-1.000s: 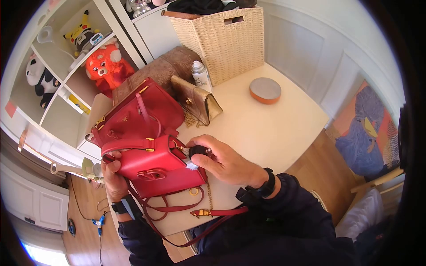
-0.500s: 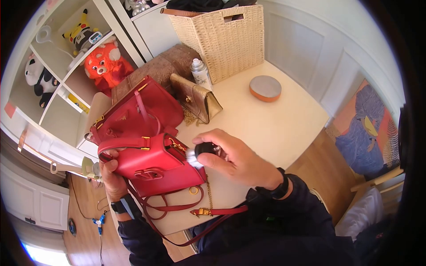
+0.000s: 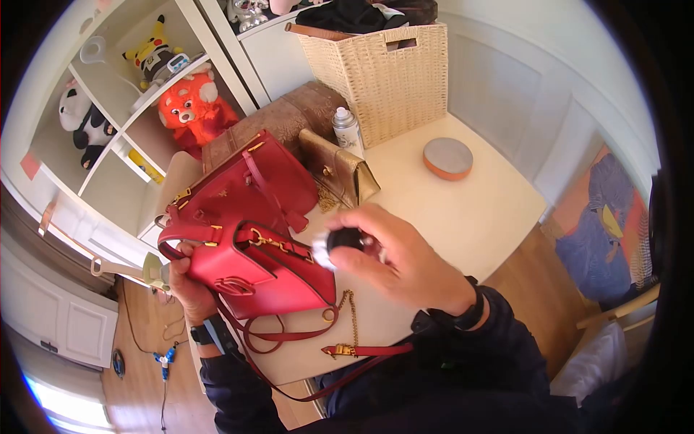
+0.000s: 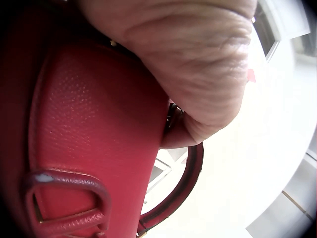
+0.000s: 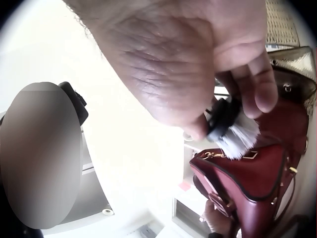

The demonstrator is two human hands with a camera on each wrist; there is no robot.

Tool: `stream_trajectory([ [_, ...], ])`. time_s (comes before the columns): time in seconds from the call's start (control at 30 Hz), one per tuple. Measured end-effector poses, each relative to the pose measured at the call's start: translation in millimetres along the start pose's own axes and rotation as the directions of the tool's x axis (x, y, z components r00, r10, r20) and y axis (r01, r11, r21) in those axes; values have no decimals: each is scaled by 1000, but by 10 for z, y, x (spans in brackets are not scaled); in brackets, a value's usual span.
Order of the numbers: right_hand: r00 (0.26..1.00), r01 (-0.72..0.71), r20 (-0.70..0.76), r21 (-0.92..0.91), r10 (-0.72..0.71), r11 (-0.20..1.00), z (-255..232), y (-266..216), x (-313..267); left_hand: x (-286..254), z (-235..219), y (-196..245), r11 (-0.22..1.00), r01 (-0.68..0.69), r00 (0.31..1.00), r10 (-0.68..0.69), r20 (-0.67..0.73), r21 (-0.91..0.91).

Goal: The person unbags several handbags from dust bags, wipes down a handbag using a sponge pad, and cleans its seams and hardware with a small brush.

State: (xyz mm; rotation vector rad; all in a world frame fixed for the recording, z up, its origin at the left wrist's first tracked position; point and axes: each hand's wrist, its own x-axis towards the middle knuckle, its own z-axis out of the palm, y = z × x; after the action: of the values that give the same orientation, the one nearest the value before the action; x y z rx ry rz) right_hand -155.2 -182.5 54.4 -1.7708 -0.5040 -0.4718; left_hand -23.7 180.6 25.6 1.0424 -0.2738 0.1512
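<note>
Gripping a small red handbag (image 3: 256, 271) in the left hand (image 3: 184, 286), raised above the table (image 3: 448, 217), long axis slanting down-right; pinching a black brush (image 3: 340, 242) in the right hand (image 3: 401, 264), white bristles pointing at the bag's top.

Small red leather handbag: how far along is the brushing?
Done: cannot tell. In hand: the left hand grips the small red leather handbag; the right hand pinches a black round white-bristled brush at its top edge. Left: the larger red handbag and gold clutch stand untouched.
</note>
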Motion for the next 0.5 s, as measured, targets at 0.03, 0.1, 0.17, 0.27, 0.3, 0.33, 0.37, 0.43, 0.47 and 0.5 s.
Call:
stream_trajectory([
  [0.03,999,48,-17,25,-48,999,57,15,106,-4,36,12,1000,-2,1000,2,5,3],
  [0.1,993,120,-29,68,-118,991,198,4,306,-24,120,5,999,-51,999,51,7,-14],
  [0.17,985,173,3,95,-174,980,315,10,412,-8,94,0,998,-46,999,47,13,-34],
  [0.27,965,261,29,-39,-260,965,430,196,362,-2,106,1,998,-45,999,45,-3,-50],
  [0.3,989,118,93,-11,-116,993,373,197,259,-9,111,1,998,-46,999,45,-21,-42],
  [0.33,988,116,104,-11,-115,993,340,228,183,-18,98,-2,998,-48,998,46,-31,-46],
  [0.37,989,90,120,-24,-87,996,300,279,107,-16,97,-19,998,-48,999,48,-5,-38],
  [0.43,981,-21,190,-89,38,996,157,384,-48,-34,179,-56,999,-50,999,50,9,-8],
  [0.47,980,-20,195,-96,39,995,73,409,-108,-31,191,-71,999,-51,999,51,6,-16],
  [0.5,962,-67,250,-179,111,982,-2,429,-155,-29,195,-74,998,-59,997,59,42,-3],
])
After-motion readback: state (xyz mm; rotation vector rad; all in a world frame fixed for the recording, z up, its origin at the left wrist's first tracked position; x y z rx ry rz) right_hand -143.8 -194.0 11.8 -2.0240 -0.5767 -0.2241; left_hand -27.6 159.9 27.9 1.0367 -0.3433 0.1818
